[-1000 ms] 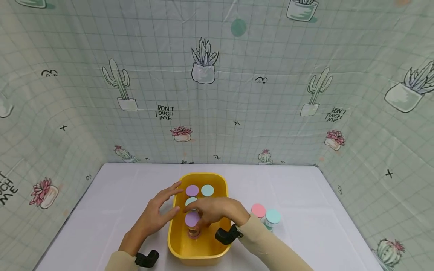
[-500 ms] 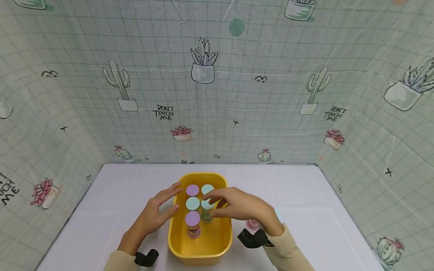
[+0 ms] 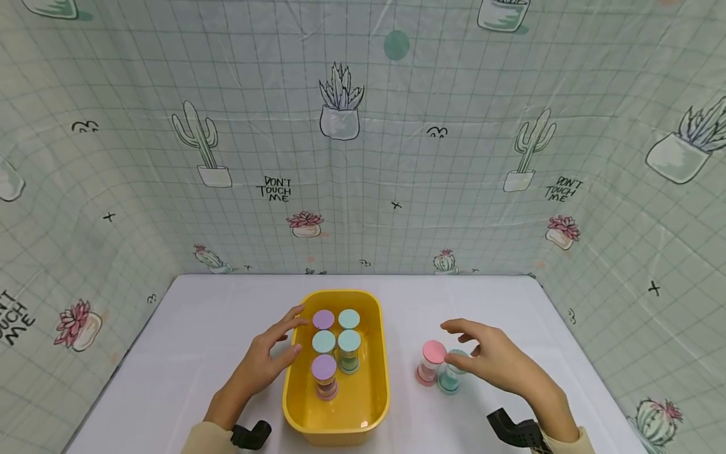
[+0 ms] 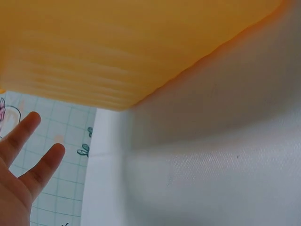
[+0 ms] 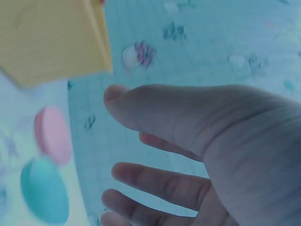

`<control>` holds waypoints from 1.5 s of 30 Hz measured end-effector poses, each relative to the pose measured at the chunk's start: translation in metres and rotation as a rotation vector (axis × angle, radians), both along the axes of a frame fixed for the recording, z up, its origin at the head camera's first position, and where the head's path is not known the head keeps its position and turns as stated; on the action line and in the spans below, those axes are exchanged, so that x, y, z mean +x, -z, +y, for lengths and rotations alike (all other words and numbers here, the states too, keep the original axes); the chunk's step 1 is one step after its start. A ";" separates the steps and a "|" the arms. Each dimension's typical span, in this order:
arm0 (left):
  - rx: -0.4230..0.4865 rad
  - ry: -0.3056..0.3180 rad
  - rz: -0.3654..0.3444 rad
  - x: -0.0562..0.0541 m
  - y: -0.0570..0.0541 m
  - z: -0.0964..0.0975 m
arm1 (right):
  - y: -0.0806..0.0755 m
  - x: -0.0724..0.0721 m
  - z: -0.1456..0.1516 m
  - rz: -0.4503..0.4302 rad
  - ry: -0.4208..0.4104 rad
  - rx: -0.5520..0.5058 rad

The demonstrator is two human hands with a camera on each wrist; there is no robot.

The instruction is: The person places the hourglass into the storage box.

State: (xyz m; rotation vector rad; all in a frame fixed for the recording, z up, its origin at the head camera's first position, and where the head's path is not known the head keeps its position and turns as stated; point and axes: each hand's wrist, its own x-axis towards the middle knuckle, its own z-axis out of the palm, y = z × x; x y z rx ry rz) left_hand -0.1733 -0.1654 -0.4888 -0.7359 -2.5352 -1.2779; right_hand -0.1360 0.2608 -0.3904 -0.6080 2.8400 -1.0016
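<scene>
In the head view my left hand (image 3: pixel 266 359) is at the left side of a yellow plastic bin (image 3: pixel 346 416), fingers spread, fingertips at its rim. Whether they touch it I cannot tell. Inside the bin several small clear jars stand upright: a purple-lidded jar (image 3: pixel 324 368) in front, teal-lidded jars (image 3: pixel 349 343) and another purple-lidded jar (image 3: pixel 323 320) behind. Right of the bin, a pink-lidded jar (image 3: pixel 433 353) stands beside a teal-lidded jar (image 3: pixel 449 379). Over the latter hovers my right hand (image 3: pixel 499 359), fingers apart and holding nothing, partly hiding its lid.
A white-covered table (image 3: pixel 227 302) carries everything. Printed cloth walls (image 3: pixel 363 170) with cactus drawings rise behind it and at both sides. In the left wrist view the bin's outer wall (image 4: pixel 141 47) fills the top.
My right hand has let go of a teal-lidded jar in the bin's middle right, then moved right to the two jars outside. The left hand stays nearly still.
</scene>
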 end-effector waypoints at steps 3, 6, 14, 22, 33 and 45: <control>0.005 -0.004 0.004 0.000 0.000 0.001 | 0.006 0.003 0.011 -0.036 0.057 -0.011; 0.012 -0.009 0.003 0.001 0.000 0.002 | 0.014 0.006 0.017 -0.088 0.084 -0.049; 0.040 -0.020 0.007 0.004 0.002 0.003 | 0.040 0.014 0.016 -0.219 0.188 -0.110; 0.069 -0.024 0.017 0.002 0.006 0.004 | 0.061 0.021 0.014 -0.279 0.288 -0.181; 0.150 -0.026 0.042 0.002 0.010 0.010 | 0.063 0.017 0.010 -0.292 0.304 -0.189; 0.160 -0.030 0.033 0.001 0.011 0.009 | 0.059 0.015 0.014 -0.306 0.223 -0.225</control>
